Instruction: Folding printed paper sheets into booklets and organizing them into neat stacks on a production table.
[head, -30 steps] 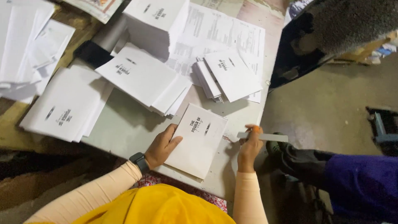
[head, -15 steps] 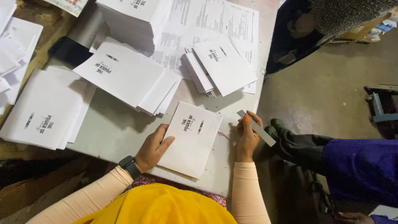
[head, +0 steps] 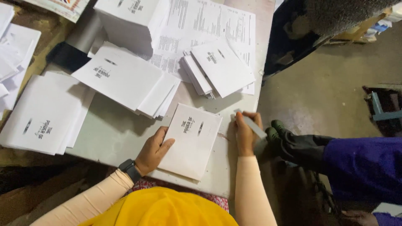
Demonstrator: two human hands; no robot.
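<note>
A white folded booklet (head: 190,140) with dark print on its cover lies on the grey table (head: 113,134) in front of me. My left hand (head: 153,150), with a dark watch on the wrist, rests flat against the booklet's left edge. My right hand (head: 246,133) sits just right of the booklet near the table's right edge and grips a flat grey strip (head: 254,125) that points up and to the left.
Several stacks of similar white booklets (head: 125,79) (head: 220,67) (head: 42,113) cover the table, with printed sheets (head: 201,25) at the back. Another person's blue sleeve (head: 360,167) and dark boot (head: 293,142) are at the right over a concrete floor.
My right hand has drawn the grey strip in from pointing out to the right, and now holds it upright close beside the booklet. My left hand stays on the booklet.
</note>
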